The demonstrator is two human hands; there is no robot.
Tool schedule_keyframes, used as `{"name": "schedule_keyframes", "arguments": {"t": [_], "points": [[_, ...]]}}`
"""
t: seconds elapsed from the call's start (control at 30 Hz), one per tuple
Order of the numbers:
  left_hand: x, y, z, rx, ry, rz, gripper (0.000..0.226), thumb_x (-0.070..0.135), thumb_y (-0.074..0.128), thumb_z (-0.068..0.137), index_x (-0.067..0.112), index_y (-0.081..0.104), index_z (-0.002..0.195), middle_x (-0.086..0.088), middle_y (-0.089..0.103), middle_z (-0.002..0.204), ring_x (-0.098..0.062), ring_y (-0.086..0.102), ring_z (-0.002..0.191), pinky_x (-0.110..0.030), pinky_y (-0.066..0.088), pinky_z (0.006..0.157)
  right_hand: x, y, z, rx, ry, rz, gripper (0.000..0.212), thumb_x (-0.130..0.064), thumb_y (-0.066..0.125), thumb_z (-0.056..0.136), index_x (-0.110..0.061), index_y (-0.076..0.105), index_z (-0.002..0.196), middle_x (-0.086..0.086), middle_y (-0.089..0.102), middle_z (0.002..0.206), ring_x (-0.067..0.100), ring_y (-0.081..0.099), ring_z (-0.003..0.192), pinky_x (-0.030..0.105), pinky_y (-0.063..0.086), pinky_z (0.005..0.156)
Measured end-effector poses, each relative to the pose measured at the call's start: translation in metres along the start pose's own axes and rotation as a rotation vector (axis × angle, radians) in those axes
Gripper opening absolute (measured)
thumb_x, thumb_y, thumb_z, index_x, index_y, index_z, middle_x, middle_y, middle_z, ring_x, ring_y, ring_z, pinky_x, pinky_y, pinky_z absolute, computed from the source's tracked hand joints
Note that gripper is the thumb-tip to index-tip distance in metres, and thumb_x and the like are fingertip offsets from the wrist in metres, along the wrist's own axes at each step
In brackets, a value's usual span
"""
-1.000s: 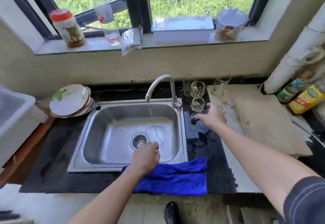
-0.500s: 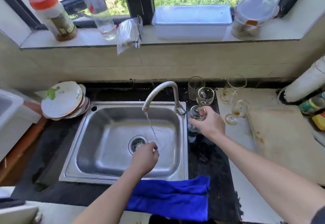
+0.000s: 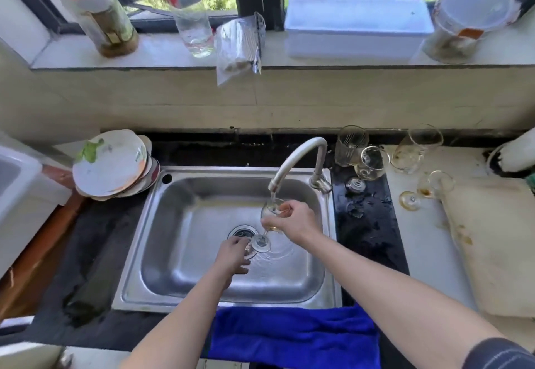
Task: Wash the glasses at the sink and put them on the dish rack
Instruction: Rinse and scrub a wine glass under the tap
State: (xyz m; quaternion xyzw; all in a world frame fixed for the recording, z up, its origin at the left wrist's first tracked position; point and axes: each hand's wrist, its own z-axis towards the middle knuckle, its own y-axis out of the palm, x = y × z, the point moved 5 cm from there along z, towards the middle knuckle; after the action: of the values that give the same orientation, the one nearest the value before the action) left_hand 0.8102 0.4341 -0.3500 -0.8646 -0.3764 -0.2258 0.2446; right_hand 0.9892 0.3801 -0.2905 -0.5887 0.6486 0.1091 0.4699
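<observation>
One stemmed glass [image 3: 270, 206] mid-rinse | left hand [image 3: 233, 255] loosely curled by its round foot, grip unclear | it tilts over steel sink [image 3: 185, 253], under tap [image 3: 301, 151] stream | right hand [image 3: 289, 219] wrapped round the smooth bowl (slippery when wet) | next: rub inside, rack it; four stained glasses [image 3: 372, 163] wait on worktop [image 3: 419, 253]

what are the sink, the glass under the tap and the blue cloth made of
Sink: looks like stainless steel, brushed silver with soft reflections.
Glass: clear glass, it seems; the basin shows through its bowl and foot.
Blue cloth: likely microfibre or terry, matte and fuzzy, draped limply over the counter edge.
</observation>
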Motion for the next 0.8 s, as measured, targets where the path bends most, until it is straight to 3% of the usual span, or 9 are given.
{"name": "schedule_keyframes", "arguments": {"t": [0.17,0.27,0.37,0.5,0.57,0.63,0.73,0.8], "points": [[0.000,0.005,0.021,-0.194,-0.175,-0.291,0.026,0.030,0.043,0.100,0.009,0.050,0.114,-0.016,0.054,0.088,-0.036,0.063,0.076,-0.039,0.055,0.065,0.008,0.019,0.009,0.056,0.130,0.206,0.043,-0.042,0.088,0.059,-0.018,0.056,0.075,-0.006,0.058,0.067,0.010,0.053,0.061,0.023,0.037,0.052],[0.004,0.016,0.031,-0.270,-0.193,-0.342,0.017,0.024,0.040,0.101,0.010,0.050,0.104,-0.016,0.057,0.087,-0.033,0.064,0.069,-0.031,0.050,0.056,0.010,0.022,0.008,0.063,0.174,0.259,0.039,-0.041,0.085,0.066,-0.015,0.060,0.079,0.000,0.064,0.072,0.008,0.060,0.060,0.023,0.036,0.051],[0.007,0.022,0.041,-0.324,-0.155,-0.305,0.013,0.017,0.039,0.101,0.009,0.048,0.106,-0.014,0.055,0.083,-0.024,0.054,0.057,-0.024,0.038,0.048,0.007,0.019,0.008,0.071,0.176,0.259,0.038,-0.041,0.084,0.068,-0.016,0.058,0.080,0.002,0.066,0.077,0.010,0.061,0.062,0.022,0.036,0.049],[0.006,0.027,0.041,-0.419,-0.210,-0.320,0.010,0.013,0.038,0.100,0.008,0.047,0.100,-0.016,0.055,0.081,-0.020,0.045,0.055,-0.020,0.033,0.039,-0.002,0.013,0.008,0.033,0.080,0.251,0.048,-0.029,0.083,0.074,-0.020,0.056,0.113,-0.001,0.064,0.093,0.009,0.059,0.072,0.012,0.038,0.043],[0.006,0.025,0.040,-0.439,-0.237,-0.331,0.011,0.013,0.038,0.100,0.009,0.047,0.095,-0.018,0.056,0.081,-0.019,0.044,0.053,-0.018,0.030,0.036,-0.007,0.011,0.007,-0.016,0.026,0.242,0.053,-0.024,0.083,0.075,-0.022,0.054,0.118,0.001,0.065,0.098,0.013,0.060,0.076,0.009,0.037,0.043],[0.005,0.019,0.040,-0.435,-0.260,-0.324,0.011,0.014,0.039,0.099,0.010,0.047,0.093,-0.018,0.057,0.080,-0.018,0.042,0.049,-0.016,0.026,0.035,-0.011,0.009,0.010,-0.047,-0.025,0.203,0.051,-0.022,0.083,0.074,-0.025,0.055,0.117,-0.002,0.065,0.099,0.015,0.061,0.084,0.012,0.042,0.052],[0.005,0.010,0.042,-0.413,-0.274,-0.318,0.013,0.019,0.042,0.099,0.011,0.048,0.091,-0.017,0.058,0.075,-0.014,0.041,0.042,-0.015,0.022,0.032,-0.009,0.000,0.015,-0.024,-0.061,0.102,0.049,-0.029,0.087,0.068,-0.033,0.056,0.106,-0.010,0.063,0.096,0.014,0.060,0.095,0.032,0.052,0.083],[0.008,0.004,0.046,-0.355,-0.243,-0.342,0.010,0.019,0.046,0.097,0.011,0.052,0.093,-0.014,0.058,0.071,-0.012,0.040,0.038,-0.015,0.022,0.032,-0.010,-0.003,0.015,-0.012,-0.055,0.034,0.053,-0.045,0.088,0.058,-0.035,0.056,0.099,-0.007,0.064,0.096,0.015,0.062,0.094,0.040,0.053,0.087]]}}
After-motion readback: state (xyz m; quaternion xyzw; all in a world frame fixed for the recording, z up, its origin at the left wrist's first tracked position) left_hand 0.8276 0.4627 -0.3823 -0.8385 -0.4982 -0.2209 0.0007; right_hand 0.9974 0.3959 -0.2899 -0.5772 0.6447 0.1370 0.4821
